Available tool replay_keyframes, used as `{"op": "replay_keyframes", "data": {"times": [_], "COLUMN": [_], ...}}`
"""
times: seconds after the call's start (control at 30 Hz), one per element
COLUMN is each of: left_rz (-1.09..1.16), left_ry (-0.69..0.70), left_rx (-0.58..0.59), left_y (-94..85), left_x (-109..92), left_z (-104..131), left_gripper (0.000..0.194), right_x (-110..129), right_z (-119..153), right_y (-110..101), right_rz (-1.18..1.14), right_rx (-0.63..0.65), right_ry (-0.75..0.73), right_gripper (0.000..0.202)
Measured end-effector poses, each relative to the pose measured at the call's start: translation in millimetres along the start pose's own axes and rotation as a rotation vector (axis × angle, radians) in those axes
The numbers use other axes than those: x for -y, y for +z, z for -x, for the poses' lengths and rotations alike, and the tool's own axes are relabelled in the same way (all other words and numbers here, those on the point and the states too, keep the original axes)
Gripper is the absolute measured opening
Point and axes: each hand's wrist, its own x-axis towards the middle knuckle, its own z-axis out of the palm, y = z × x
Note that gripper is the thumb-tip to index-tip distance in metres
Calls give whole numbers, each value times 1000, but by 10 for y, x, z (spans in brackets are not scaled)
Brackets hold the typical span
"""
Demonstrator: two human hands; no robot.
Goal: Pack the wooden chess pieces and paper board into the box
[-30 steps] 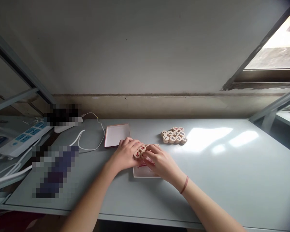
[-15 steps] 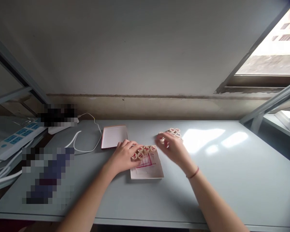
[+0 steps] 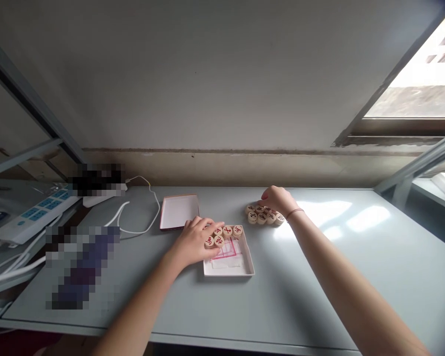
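A shallow white box lies on the desk with several round wooden Chinese chess pieces along its far side. My left hand rests over the box's left side, thumb and forefinger apart around the pieces there; its palm hides part of the wall. Farther back and to the right, more chess pieces stand grouped on the desk. Above their back row is my right hand, with a thin band at the wrist. Its fingers curl down behind the knuckles, so what they grip is hidden.
The box lid lies open side up behind my left hand. A white cable loops left of it, near a long power strip. A blurred-out item lies at the front left. The wall borders the grey desk behind.
My right hand has moved right and away from me, from the left side of the grouped pieces to over their back row. My left hand stays on the box. The view has shifted slightly.
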Motion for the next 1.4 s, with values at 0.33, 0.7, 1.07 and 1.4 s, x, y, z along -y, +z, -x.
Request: {"op": "replay_keyframes", "data": {"times": [0.33, 0.7, 1.07, 1.4], "left_rz": [1, 339, 250, -101], "left_ry": [119, 146, 166, 194], "left_rx": [-192, -280, -215, -167], "left_y": [23, -40, -36, 182], "left_x": [14, -185, -189, -189], "left_z": [-11, -225, -51, -76], "left_gripper": [79, 20, 5, 7], "right_x": [184, 624, 460, 453], "right_z": [378, 1073, 1059, 1148], "right_y": [-116, 231, 258, 275], "right_rz": [-473, -1149, -1189, -904], "right_rx": [-211, 147, -28, 3], "right_ry": [-133, -386, -236, -463], "right_gripper": [27, 39, 36, 28]}}
